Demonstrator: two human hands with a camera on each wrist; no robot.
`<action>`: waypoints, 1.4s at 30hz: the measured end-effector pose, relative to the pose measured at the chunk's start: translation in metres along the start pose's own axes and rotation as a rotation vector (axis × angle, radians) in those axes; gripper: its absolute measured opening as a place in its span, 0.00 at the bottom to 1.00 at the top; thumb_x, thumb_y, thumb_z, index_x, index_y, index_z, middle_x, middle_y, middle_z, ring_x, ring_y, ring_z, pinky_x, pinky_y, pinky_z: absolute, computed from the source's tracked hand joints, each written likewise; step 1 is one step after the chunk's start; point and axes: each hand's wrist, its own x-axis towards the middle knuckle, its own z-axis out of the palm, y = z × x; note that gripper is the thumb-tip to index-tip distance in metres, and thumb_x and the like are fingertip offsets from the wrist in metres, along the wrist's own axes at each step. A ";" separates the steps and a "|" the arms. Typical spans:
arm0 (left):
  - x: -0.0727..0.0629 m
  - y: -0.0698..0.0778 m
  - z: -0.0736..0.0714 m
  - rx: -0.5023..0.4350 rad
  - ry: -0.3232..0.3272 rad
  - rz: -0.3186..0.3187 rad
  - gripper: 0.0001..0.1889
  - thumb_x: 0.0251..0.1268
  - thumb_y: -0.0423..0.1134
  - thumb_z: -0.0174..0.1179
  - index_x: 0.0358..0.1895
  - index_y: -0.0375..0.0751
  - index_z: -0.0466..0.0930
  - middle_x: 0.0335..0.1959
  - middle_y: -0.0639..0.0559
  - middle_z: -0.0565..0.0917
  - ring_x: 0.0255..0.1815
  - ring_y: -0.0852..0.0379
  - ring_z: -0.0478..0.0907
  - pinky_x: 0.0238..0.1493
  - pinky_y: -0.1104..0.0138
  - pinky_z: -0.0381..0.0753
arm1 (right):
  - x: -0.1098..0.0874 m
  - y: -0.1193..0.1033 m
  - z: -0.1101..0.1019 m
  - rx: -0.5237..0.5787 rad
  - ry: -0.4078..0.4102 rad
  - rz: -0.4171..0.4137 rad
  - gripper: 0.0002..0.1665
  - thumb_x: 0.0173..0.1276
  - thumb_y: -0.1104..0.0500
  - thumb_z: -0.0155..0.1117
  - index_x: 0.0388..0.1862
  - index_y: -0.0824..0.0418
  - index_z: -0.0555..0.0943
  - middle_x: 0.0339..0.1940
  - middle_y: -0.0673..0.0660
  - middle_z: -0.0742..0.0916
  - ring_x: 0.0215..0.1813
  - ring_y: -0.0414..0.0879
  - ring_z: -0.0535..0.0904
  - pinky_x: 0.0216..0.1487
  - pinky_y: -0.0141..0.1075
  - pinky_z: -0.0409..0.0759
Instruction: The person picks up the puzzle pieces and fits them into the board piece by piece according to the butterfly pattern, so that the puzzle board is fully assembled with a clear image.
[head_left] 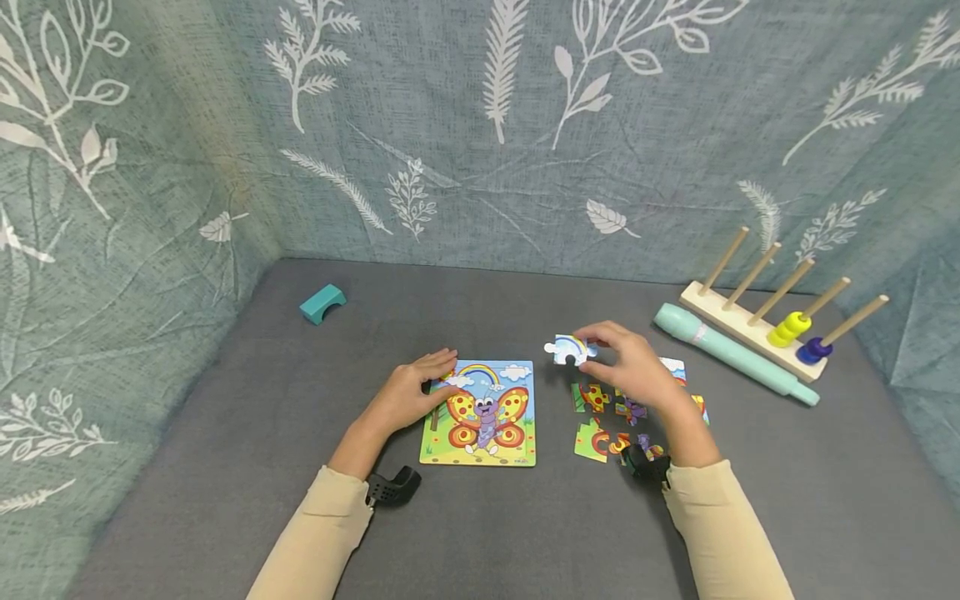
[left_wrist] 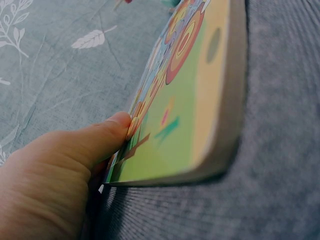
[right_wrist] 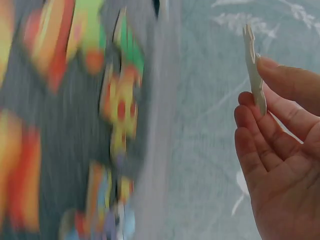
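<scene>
A square butterfly puzzle board [head_left: 487, 417] lies on the dark tabletop, printed with a rainbow and a purple butterfly. My left hand [head_left: 412, 387] holds it by the upper left corner. In the left wrist view the thumb [left_wrist: 117, 125] presses on the printed face, while the other fingers are mostly hidden. Right of the board, my right hand [head_left: 630, 362] pinches a light blue puzzle piece [head_left: 567, 347] with a bit of rainbow on it, between thumb and fingers. Seen edge-on in the right wrist view, the thin piece [right_wrist: 255, 75] is raised. Several loose puzzle pieces [head_left: 592, 440] lie below that hand.
A wooden peg stand [head_left: 738, 321] with yellow and blue beads stands at the right. Beside it lies a mint-green tube-shaped object [head_left: 738, 357]. A teal arch block [head_left: 322, 303] sits at the back left. Patterned cloth [head_left: 450, 125] hangs behind the table.
</scene>
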 end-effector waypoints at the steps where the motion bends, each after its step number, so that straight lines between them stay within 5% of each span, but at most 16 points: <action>1: 0.000 0.000 0.000 0.001 -0.001 0.000 0.30 0.62 0.46 0.63 0.64 0.36 0.71 0.67 0.44 0.71 0.70 0.45 0.64 0.72 0.52 0.65 | 0.001 -0.003 0.003 0.003 0.000 -0.006 0.24 0.62 0.62 0.68 0.57 0.61 0.77 0.55 0.59 0.80 0.59 0.58 0.75 0.62 0.51 0.76; 8: 0.001 0.000 -0.001 0.010 0.000 0.000 0.29 0.62 0.47 0.63 0.64 0.37 0.71 0.67 0.45 0.72 0.70 0.45 0.65 0.72 0.53 0.65 | 0.009 -0.026 0.031 0.037 0.017 -0.075 0.23 0.60 0.63 0.69 0.55 0.62 0.79 0.54 0.59 0.80 0.58 0.57 0.77 0.61 0.50 0.77; 19: 0.002 0.002 0.000 0.002 0.013 0.019 0.29 0.61 0.45 0.64 0.63 0.36 0.72 0.66 0.44 0.72 0.69 0.46 0.66 0.72 0.52 0.65 | 0.026 -0.049 0.072 0.027 -0.054 -0.056 0.22 0.63 0.60 0.67 0.56 0.61 0.78 0.55 0.59 0.79 0.57 0.55 0.77 0.58 0.49 0.79; 28: 0.000 0.000 0.000 0.010 0.013 0.012 0.29 0.61 0.46 0.64 0.63 0.36 0.73 0.66 0.44 0.72 0.69 0.46 0.66 0.71 0.51 0.65 | 0.032 -0.051 0.094 0.039 -0.104 0.020 0.21 0.63 0.60 0.67 0.56 0.61 0.79 0.55 0.58 0.79 0.56 0.53 0.77 0.57 0.47 0.79; 42: 0.000 -0.001 0.000 0.012 0.018 0.036 0.28 0.62 0.46 0.63 0.63 0.35 0.73 0.65 0.44 0.73 0.69 0.46 0.66 0.71 0.51 0.65 | 0.034 -0.047 0.109 -0.019 -0.081 -0.032 0.22 0.64 0.61 0.65 0.58 0.64 0.78 0.53 0.59 0.79 0.55 0.52 0.77 0.55 0.46 0.80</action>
